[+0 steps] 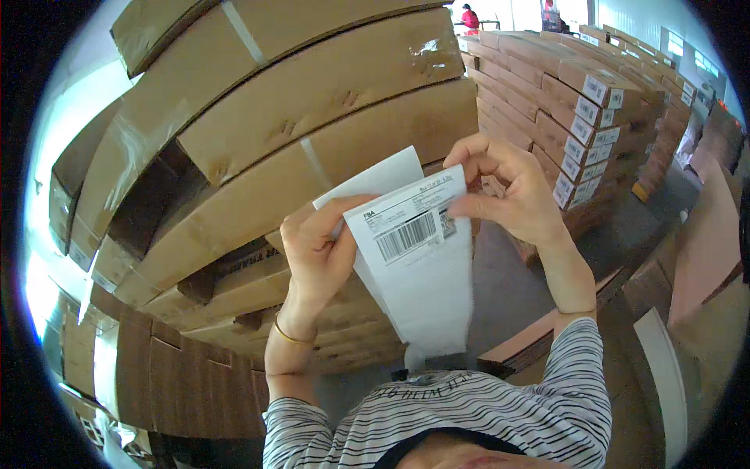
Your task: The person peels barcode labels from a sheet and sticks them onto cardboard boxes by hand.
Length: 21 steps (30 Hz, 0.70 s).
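Both of my hands hold up a strip of white shipping labels [428, 289], with a printed barcode and small square code on its upper part. Its lower end hangs down toward my striped shirt. A further white piece of the strip [383, 177] sticks up behind the printed label. My left hand [319, 248], a thin bangle on its wrist, is closed on the left edge, and some of its fingers are hidden behind the paper. At the upper right corner my right hand [512, 186] pinches the label between thumb and fingers.
Large brown cartons [328, 109] are stacked right in front, some with tape and gaps between them. Another carton stack [574, 117] with white labels stands to the right, beyond a strip of grey floor [504, 293]. Flattened cardboard [703, 242] leans at far right. A person in red [469, 19] is far back.
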Motion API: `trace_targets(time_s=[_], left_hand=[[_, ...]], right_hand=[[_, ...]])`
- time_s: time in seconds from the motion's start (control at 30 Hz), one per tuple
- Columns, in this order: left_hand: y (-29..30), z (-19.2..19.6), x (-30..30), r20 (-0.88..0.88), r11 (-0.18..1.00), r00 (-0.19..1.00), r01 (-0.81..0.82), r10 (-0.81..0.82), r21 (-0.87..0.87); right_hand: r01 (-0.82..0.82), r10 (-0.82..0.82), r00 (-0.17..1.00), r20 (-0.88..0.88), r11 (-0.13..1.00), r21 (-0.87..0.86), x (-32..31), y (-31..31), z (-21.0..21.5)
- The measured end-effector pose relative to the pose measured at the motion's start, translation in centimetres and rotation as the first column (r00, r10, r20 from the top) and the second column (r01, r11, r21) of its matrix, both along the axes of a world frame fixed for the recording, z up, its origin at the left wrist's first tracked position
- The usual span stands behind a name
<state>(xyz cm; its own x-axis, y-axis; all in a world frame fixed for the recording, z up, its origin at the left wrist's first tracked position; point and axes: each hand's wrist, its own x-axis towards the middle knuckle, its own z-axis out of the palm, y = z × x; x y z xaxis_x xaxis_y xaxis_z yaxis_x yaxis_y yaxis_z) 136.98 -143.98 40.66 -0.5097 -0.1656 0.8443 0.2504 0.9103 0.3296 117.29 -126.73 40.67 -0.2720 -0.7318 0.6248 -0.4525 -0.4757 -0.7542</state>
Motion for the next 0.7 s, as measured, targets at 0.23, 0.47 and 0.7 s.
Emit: trace_targets(time_s=[0.23,0.47,0.7], left_hand=[[-1.8,-0.6,3.6,-0.054,0.996,0.997,0.063,-0.059,0.065],[-3.3,-0.4,6.4,0.004,0.998,1.000,-0.009,0.009,0.061],[-4.6,0.0,9.8,0.032,0.996,0.998,-0.051,0.054,-0.074]], right_hand=[[0.089,-0.099,0.993,-0.059,0.983,-0.159,5.0,-3.4,-0.5],[0.123,-0.137,0.988,-0.075,0.979,-0.162,7.6,-5.4,0.3],[0.185,-0.377,0.840,-0.391,0.876,-0.446,8.9,-7.3,0.1]])
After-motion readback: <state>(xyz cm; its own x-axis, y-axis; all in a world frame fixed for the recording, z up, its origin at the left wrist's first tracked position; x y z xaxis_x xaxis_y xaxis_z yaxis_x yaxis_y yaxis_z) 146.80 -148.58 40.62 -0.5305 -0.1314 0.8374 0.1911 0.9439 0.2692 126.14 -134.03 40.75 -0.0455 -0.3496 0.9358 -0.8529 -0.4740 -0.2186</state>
